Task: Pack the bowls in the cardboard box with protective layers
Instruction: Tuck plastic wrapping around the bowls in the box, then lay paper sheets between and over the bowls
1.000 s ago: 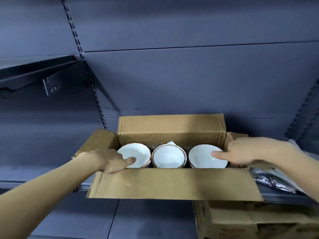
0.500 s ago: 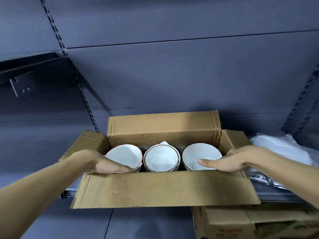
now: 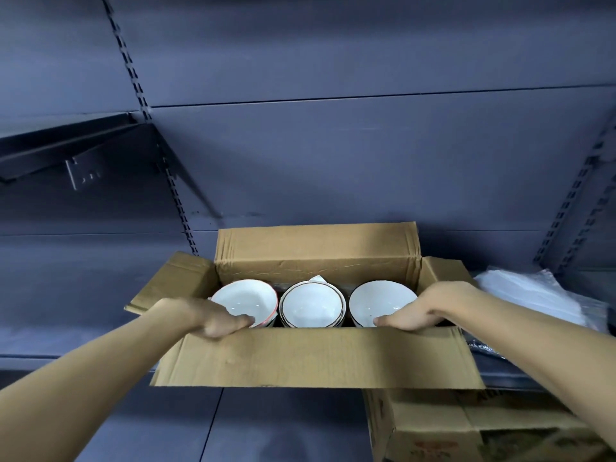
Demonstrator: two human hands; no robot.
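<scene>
An open cardboard box sits on a dark shelf with all its flaps spread out. Inside stand three white bowl stacks side by side: a red-rimmed left bowl, a dark-rimmed middle bowl and a right bowl. A scrap of white paper sticks up behind the middle bowl. My left hand grips the box's near left corner, thumb inside by the left bowl. My right hand grips the near right corner, thumb touching the right bowl's rim.
A pile of white plastic wrapping sheets lies on the shelf right of the box. A second printed cardboard box stands below at the lower right. A metal shelf bracket juts out at the upper left.
Both hands slid back from the bowls' insides to the box's near corners and closed on the wall there. The view shifted slightly.
</scene>
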